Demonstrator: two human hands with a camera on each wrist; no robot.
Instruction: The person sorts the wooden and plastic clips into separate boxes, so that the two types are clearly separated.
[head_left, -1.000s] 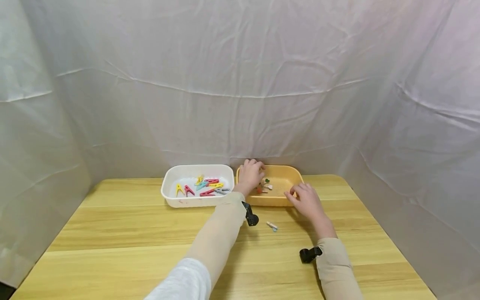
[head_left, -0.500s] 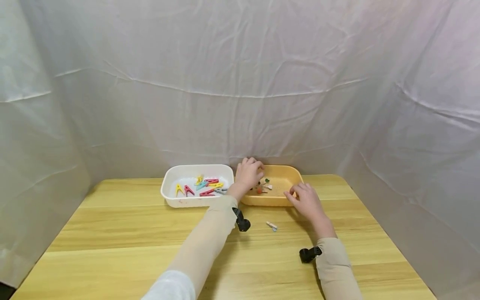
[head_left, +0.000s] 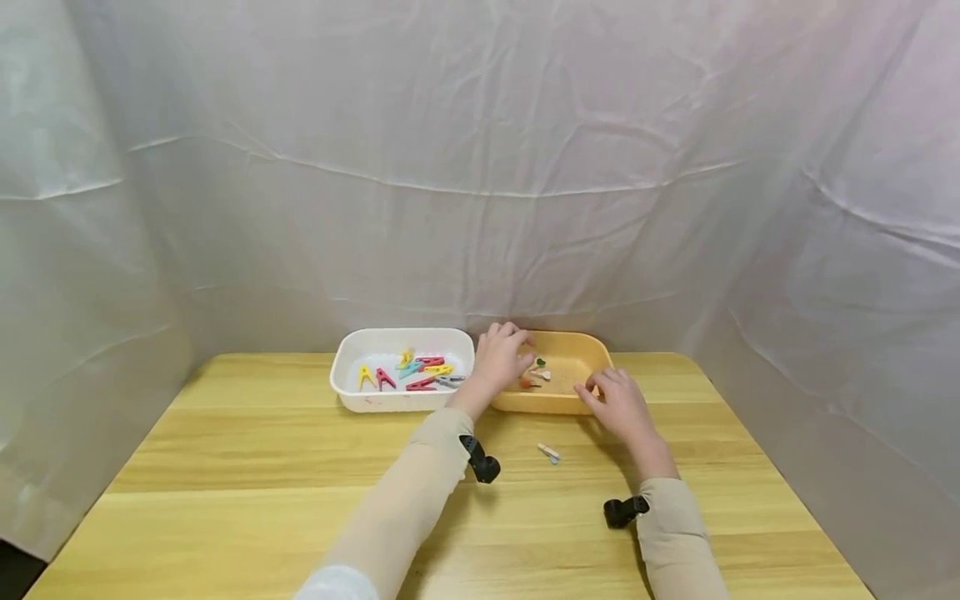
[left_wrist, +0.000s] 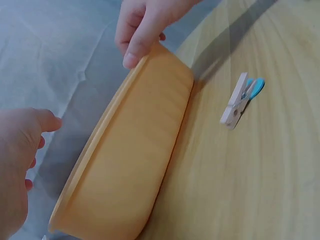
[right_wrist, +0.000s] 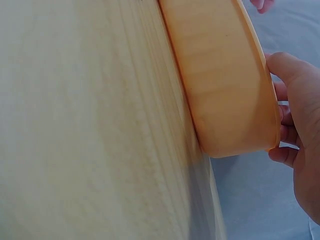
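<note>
On the wooden table [head_left: 225, 467], white cloth [head_left: 480, 167] behind.

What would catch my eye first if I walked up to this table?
Probably the white tray at the back of the wooden table, full of bright clothespins. Beside it, both hands meet the orange tray: left hand over its left end, right hand on its near right rim. One small peg lies loose in front.
</note>
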